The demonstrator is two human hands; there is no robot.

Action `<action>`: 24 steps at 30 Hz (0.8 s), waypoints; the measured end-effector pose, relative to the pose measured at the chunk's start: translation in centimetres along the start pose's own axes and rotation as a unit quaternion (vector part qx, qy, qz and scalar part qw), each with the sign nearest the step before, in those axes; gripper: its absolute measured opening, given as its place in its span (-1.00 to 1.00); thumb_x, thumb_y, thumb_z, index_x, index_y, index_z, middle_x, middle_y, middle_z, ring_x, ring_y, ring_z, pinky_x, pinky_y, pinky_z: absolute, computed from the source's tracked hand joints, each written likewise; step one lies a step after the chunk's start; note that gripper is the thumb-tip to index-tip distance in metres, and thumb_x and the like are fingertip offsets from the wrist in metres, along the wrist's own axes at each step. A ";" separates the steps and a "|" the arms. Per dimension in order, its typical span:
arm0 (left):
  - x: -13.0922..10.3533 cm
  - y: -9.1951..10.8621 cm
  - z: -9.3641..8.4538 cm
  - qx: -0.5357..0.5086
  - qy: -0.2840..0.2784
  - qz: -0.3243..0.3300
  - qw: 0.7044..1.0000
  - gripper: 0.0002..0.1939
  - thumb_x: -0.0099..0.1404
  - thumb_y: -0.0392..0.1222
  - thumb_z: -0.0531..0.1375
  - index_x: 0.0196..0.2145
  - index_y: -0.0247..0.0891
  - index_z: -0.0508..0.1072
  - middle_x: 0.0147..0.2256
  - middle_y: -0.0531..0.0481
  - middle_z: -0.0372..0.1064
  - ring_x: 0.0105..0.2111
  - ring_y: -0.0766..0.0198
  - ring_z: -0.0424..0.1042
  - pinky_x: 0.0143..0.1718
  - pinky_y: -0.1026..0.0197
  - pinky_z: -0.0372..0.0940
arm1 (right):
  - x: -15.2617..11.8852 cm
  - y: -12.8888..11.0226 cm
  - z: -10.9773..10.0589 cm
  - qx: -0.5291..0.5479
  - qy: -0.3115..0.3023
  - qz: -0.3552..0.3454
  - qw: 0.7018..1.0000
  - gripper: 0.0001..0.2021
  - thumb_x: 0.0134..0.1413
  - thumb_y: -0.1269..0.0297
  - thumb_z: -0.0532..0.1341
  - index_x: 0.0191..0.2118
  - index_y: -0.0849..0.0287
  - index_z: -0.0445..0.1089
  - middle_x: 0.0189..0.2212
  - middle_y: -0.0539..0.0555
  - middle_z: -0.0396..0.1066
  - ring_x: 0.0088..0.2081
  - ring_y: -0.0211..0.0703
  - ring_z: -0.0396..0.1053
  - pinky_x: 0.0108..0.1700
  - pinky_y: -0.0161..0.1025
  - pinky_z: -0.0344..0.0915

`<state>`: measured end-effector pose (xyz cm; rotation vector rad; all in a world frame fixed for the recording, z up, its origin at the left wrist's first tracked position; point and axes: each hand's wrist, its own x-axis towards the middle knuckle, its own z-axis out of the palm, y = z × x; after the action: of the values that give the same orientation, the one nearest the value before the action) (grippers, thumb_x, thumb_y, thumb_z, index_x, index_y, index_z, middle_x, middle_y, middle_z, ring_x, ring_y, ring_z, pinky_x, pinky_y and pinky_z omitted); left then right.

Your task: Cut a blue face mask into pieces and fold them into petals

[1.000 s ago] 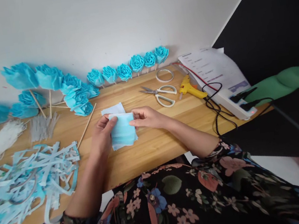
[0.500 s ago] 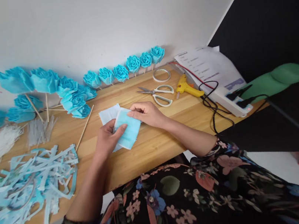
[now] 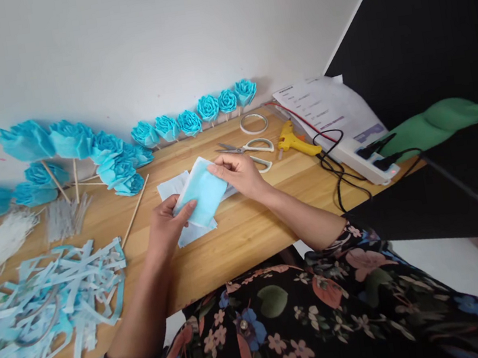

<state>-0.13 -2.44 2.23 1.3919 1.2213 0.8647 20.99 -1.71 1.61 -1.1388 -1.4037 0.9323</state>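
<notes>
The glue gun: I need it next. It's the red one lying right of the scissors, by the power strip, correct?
Not quite. The head view shows the glue gun is yellow, not red. It does lie right of the scissors, by the power strip.

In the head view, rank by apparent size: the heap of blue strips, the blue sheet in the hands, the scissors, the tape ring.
1. heap of blue strips, though nearness to the camera enlarges it
2. blue sheet
3. scissors
4. tape ring

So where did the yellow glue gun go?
In the head view, the yellow glue gun lies on the wooden table toward the far right, just right of the white-handled scissors and left of the white power strip.
</notes>
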 end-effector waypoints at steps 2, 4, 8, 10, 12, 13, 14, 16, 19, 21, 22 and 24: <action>0.0 0.0 -0.1 0.010 0.008 0.007 1.000 -0.69 0.01 0.03 0.39 -0.58 -0.24 0.44 -0.67 0.10 0.24 -0.64 0.37 0.17 -0.60 0.31 0.07 | 0.0 -0.1 0.0 0.006 0.004 0.005 1.000 -0.63 0.12 -0.03 0.24 -0.45 0.21 0.36 -0.58 -0.08 0.16 -0.51 -0.35 0.06 -0.48 -0.34 -0.01; 0.1 0.0 -0.2 0.020 0.012 0.014 1.000 -0.67 0.04 0.03 0.36 -0.61 -0.24 0.42 -0.67 0.09 0.24 -0.63 0.37 0.16 -0.59 0.30 0.05 | 0.0 -0.2 0.0 0.004 0.010 0.005 1.000 -0.63 0.12 -0.03 0.25 -0.46 0.21 0.36 -0.58 -0.08 0.15 -0.52 -0.35 0.06 -0.49 -0.34 -0.03; 0.1 -0.1 -0.2 0.024 0.012 0.015 1.000 -0.68 0.08 0.00 0.33 -0.62 -0.24 0.39 -0.68 0.09 0.22 -0.62 0.37 0.14 -0.56 0.30 0.03 | -0.1 -0.3 0.1 0.007 0.020 0.000 1.000 -0.63 0.13 -0.01 0.25 -0.48 0.21 0.35 -0.60 -0.09 0.15 -0.53 -0.36 0.07 -0.50 -0.35 -0.03; 0.0 -0.1 -0.2 0.020 0.011 0.014 1.000 -0.69 0.10 -0.01 0.32 -0.61 -0.25 0.39 -0.69 0.10 0.21 -0.62 0.38 0.14 -0.57 0.31 0.01 | -0.1 -0.2 0.1 0.013 0.021 -0.002 1.000 -0.64 0.13 0.00 0.25 -0.48 0.21 0.34 -0.60 -0.09 0.15 -0.54 -0.37 0.08 -0.51 -0.35 -0.02; -0.1 -0.1 -0.2 0.016 0.010 0.019 1.000 -0.67 0.11 -0.01 0.32 -0.62 -0.25 0.38 -0.70 0.10 0.20 -0.63 0.39 0.13 -0.57 0.32 0.01 | -0.1 -0.1 0.1 0.019 0.024 -0.008 0.999 -0.64 0.13 0.01 0.25 -0.48 0.21 0.34 -0.61 -0.09 0.15 -0.55 -0.37 0.08 -0.52 -0.35 -0.03; -0.1 -0.1 -0.2 0.013 0.010 0.022 1.000 -0.66 0.13 -0.01 0.31 -0.63 -0.25 0.38 -0.71 0.10 0.19 -0.64 0.40 0.12 -0.58 0.32 0.01 | -0.1 -0.1 0.1 0.021 0.026 -0.012 0.999 -0.65 0.13 0.02 0.26 -0.49 0.22 0.34 -0.61 -0.09 0.15 -0.55 -0.37 0.08 -0.52 -0.35 -0.03; -0.1 -0.1 -0.2 0.009 0.012 0.023 1.000 -0.66 0.14 -0.01 0.31 -0.62 -0.25 0.38 -0.72 0.10 0.19 -0.65 0.41 0.12 -0.59 0.33 0.00 | 0.0 -0.1 0.1 0.022 0.028 -0.015 0.999 -0.65 0.13 0.03 0.26 -0.49 0.21 0.34 -0.61 -0.09 0.14 -0.56 -0.37 0.07 -0.53 -0.35 -0.03; 0.0 -0.3 -0.2 -0.010 0.021 0.021 1.000 -0.70 0.15 -0.02 0.32 -0.58 -0.26 0.43 -0.73 0.12 0.18 -0.68 0.43 0.10 -0.62 0.34 -0.01 | 0.0 -0.2 0.1 0.021 0.032 -0.022 0.999 -0.65 0.13 0.04 0.26 -0.51 0.21 0.32 -0.62 -0.10 0.12 -0.56 -0.38 0.05 -0.53 -0.34 -0.05; 0.4 -0.8 -0.1 -0.097 0.036 0.006 0.995 -0.76 0.08 -0.04 0.38 -0.45 -0.28 0.52 -0.67 0.14 0.25 -0.73 0.47 0.12 -0.68 0.37 -0.01 | 0.1 -0.4 0.1 0.016 0.033 -0.029 0.999 -0.65 0.12 0.04 0.26 -0.50 0.20 0.31 -0.63 -0.11 0.09 -0.57 -0.38 0.02 -0.54 -0.34 -0.07; 0.7 -1.1 -0.1 -0.168 0.040 -0.011 0.985 -0.72 -0.01 -0.05 0.43 -0.41 -0.28 0.54 -0.59 0.13 0.33 -0.73 0.49 0.17 -0.72 0.38 0.04 | 0.1 -0.4 0.2 0.016 0.034 -0.031 0.999 -0.67 0.12 0.03 0.26 -0.47 0.20 0.32 -0.63 -0.12 0.08 -0.57 -0.38 0.00 -0.53 -0.34 -0.08; 0.8 -1.1 0.0 -0.197 0.040 -0.018 0.979 -0.68 -0.05 -0.05 0.46 -0.40 -0.29 0.54 -0.55 0.12 0.37 -0.72 0.49 0.20 -0.72 0.39 0.08 | 0.1 -0.4 0.3 0.015 0.034 -0.033 0.999 -0.67 0.12 0.03 0.26 -0.46 0.19 0.32 -0.63 -0.12 0.07 -0.57 -0.38 0.00 -0.53 -0.33 -0.07; 0.9 -1.0 0.1 -0.233 0.037 -0.029 0.971 -0.64 -0.11 -0.05 0.50 -0.42 -0.30 0.53 -0.50 0.10 0.40 -0.65 0.46 0.29 -0.67 0.39 0.23 | 0.0 -0.3 0.3 0.011 0.037 -0.037 0.999 -0.69 0.14 0.04 0.25 -0.43 0.19 0.32 -0.61 -0.12 0.09 -0.56 -0.37 0.00 -0.52 -0.33 -0.05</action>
<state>-0.02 -1.64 1.12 0.9485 1.0225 1.0890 20.64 -1.72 1.87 -1.0881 -1.3639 0.8437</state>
